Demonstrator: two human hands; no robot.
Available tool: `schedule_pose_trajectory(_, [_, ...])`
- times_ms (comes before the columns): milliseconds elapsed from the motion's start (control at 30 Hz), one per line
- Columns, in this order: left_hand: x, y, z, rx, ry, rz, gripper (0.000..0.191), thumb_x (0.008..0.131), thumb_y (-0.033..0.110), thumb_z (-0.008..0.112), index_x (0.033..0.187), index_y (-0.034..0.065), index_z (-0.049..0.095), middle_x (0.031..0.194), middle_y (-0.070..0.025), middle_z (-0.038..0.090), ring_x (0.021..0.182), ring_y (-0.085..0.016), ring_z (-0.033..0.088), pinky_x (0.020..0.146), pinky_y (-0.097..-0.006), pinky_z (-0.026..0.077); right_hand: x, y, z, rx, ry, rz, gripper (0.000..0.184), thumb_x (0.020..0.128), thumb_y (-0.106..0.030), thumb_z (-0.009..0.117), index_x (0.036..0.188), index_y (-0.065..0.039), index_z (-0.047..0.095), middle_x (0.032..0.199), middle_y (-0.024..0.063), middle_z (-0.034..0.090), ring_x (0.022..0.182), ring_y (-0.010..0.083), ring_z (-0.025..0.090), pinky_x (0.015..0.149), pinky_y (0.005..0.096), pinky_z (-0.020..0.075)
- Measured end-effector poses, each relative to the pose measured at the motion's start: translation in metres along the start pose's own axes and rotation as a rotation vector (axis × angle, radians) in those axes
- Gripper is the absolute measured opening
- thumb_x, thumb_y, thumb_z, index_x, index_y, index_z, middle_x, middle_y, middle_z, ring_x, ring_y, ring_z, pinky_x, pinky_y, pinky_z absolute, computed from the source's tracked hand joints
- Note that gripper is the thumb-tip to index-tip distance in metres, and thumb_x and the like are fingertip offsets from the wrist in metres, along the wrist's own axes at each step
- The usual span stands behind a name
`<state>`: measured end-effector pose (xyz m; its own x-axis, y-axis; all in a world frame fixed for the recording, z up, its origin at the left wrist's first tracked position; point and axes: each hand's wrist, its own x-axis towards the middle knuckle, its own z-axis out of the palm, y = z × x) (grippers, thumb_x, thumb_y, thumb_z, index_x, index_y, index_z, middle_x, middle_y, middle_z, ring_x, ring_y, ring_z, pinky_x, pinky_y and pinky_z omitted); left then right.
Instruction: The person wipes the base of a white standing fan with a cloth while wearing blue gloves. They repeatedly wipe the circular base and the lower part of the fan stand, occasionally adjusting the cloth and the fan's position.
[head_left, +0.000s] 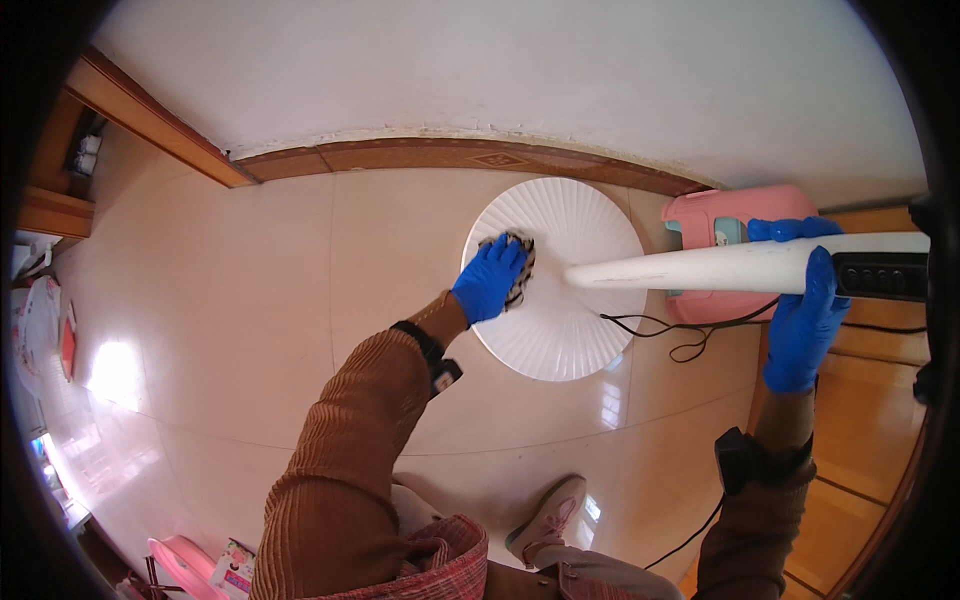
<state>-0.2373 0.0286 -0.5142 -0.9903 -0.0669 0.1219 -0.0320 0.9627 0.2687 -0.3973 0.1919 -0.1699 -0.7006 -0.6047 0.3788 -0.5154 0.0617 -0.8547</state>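
Observation:
A pedestal fan's white round base (585, 337), ribbed on top, stands on the tiled floor near the wall. My left hand (489, 279), in a blue glove, presses a dark-and-light patterned cloth (523, 271) onto the left part of that base. At the right, my right hand (802, 315), gloved in blue too, grips the white pole (690, 268) just beside its black button panel (881, 275). The upper end of the stand runs out of view. A black cord (694, 328) trails from the base to the right.
Behind the pole, a pink plastic stool or box (731, 206) stands against the wall. Wooden cabinet fronts (862, 420) line the right side. A brown skirting board (420, 154) edges the wall. Pink plastic ware (187, 570) lies at the lower left, and my shoe (551, 514) is below the base.

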Motion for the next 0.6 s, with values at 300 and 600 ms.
schedule_pose_trajectory(300, [-0.073, 0.127, 0.038, -0.368, -0.044, 0.537, 0.053, 0.081, 0.019, 0.052, 0.129, -0.0011, 0.04, 0.132, -0.0204, 0.04, 0.121, -0.036, 0.04, 0.104, -0.0438, 0.029, 0.001, -0.006, 0.013, 0.111, -0.07, 0.028, 0.031, 0.089, -0.024, 0.052, 0.107, 0.0, 0.049, 0.092, 0.0118, 0.058, 0.091, 0.0264, 0.059, 0.088, 0.0391, 0.0463])
schedule_pose_trajectory(600, [0.018, 0.086, 0.024, -0.223, 0.093, 0.137, 0.047, 0.078, 0.023, 0.05, 0.118, -0.0018, 0.049, 0.123, -0.0181, 0.047, 0.113, -0.034, 0.046, 0.093, -0.0401, 0.039, 0.0, -0.004, 0.007, 0.08, -0.012, 0.054, 0.031, 0.09, -0.027, 0.05, 0.107, -0.001, 0.049, 0.094, 0.0117, 0.058, 0.093, 0.0262, 0.059, 0.087, 0.0382, 0.0465])
